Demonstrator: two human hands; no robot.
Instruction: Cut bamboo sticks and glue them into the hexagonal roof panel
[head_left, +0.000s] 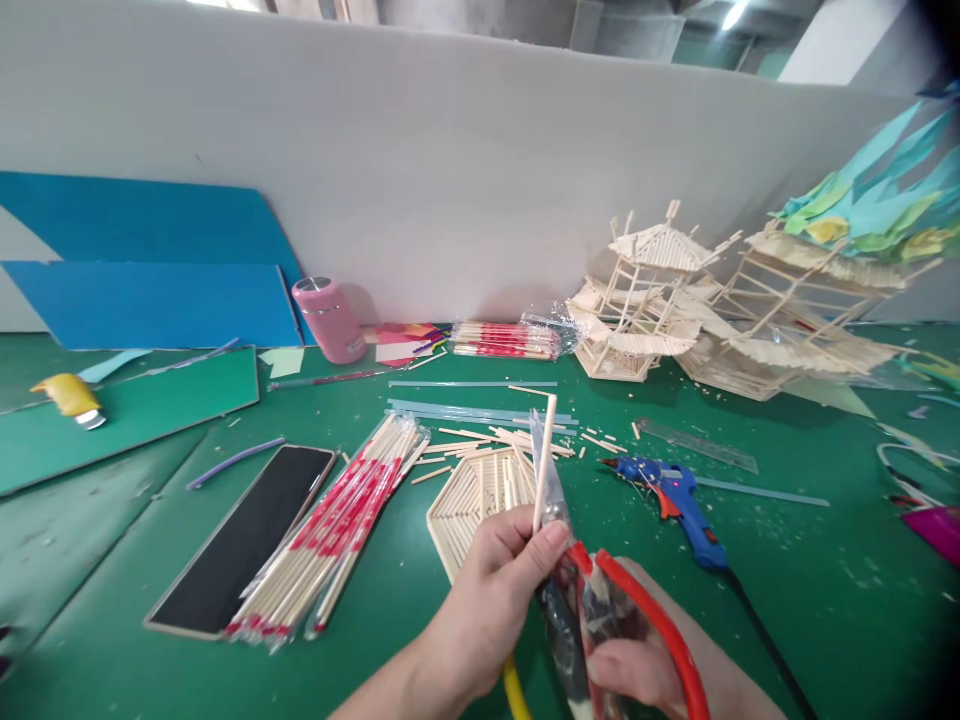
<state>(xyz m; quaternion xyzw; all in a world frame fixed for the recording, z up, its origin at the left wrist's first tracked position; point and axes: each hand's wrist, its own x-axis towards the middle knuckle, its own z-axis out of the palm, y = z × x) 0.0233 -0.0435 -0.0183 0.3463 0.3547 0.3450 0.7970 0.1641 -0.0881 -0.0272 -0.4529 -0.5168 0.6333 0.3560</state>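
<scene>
My left hand is closed, with thumb and fingers pinching a pale wooden stick that stands nearly upright. My right hand wraps round a hand tool with a curved red handle and dark grips. A greyish, pointed strip rises beside the stick; whether it is a blade or plastic film I cannot tell. Below my left hand, part of a yellow curved piece shows. Behind the left hand, a flat many-sided panel of wooden sticks lies on the green table, partly hidden.
A blue glue gun lies right, its cord running forward. Left are bagged sticks, a dark phone-like slab and a pink cup. Stick pagoda models stand back right. Loose sticks and glue strips lie mid-table.
</scene>
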